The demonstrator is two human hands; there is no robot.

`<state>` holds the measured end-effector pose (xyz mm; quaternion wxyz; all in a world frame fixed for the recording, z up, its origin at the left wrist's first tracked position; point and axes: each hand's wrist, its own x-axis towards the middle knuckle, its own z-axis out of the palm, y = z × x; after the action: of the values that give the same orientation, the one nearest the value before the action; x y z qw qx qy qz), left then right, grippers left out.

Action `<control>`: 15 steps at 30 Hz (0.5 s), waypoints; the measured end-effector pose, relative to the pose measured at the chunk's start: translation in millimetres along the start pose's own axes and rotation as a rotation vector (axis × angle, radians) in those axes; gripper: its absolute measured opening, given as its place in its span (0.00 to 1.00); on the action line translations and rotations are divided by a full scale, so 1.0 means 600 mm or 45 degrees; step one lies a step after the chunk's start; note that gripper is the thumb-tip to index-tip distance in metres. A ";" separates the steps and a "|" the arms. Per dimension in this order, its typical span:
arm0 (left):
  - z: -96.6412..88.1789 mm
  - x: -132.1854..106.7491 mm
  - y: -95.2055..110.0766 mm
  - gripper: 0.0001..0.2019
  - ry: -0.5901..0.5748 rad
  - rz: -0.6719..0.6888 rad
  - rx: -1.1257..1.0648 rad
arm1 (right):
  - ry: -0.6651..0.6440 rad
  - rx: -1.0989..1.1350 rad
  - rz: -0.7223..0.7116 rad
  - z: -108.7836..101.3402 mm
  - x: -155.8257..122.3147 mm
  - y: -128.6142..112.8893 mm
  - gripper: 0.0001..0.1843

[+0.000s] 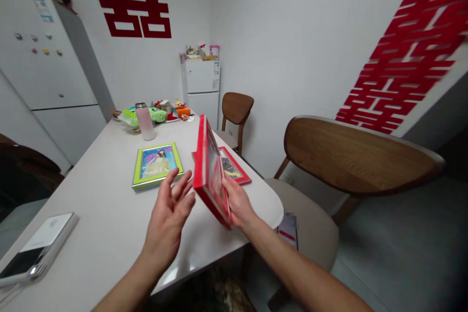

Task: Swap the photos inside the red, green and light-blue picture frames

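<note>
A red picture frame (210, 170) is tilted on its side above the table, its picture facing right. My right hand (239, 201) grips its right edge, with the fingers partly hidden behind the frame. Just left of it, my left hand (171, 209) is raised with fingers apart, holding nothing. A green picture frame (137, 175) with a portrait photo lies flat on the table beyond my left hand. Behind the held frame, another red picture frame (244, 179) lies flat, partly covered from view.
On the white table (106, 234) stand a pink bottle (145, 123) and, farther back, several snack packages (159, 115). A white device (40, 243) lies at the left edge. Wooden chairs (358, 153) stand along the right side; a phone (288, 233) rests on the nearest seat.
</note>
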<state>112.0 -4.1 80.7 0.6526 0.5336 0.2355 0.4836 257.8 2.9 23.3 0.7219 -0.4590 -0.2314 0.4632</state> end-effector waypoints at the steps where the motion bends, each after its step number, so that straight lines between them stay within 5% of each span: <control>1: 0.004 0.017 0.001 0.27 -0.027 -0.035 -0.053 | 0.028 -0.133 -0.014 -0.020 0.022 -0.012 0.16; 4: 0.014 0.056 -0.019 0.27 -0.058 -0.149 -0.094 | 0.077 -0.408 -0.021 -0.077 0.090 -0.043 0.16; 8: 0.016 0.089 -0.088 0.21 -0.008 -0.229 0.042 | 0.136 -0.869 -0.051 -0.129 0.170 -0.069 0.17; 15: -0.007 0.142 -0.184 0.10 0.035 -0.177 0.420 | 0.099 -1.534 -0.136 -0.146 0.248 -0.060 0.15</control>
<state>186.6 77.1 -4.9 0.5849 0.6091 0.3568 0.3994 409.7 89.2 -0.3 0.3651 -0.7913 -0.4492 0.1968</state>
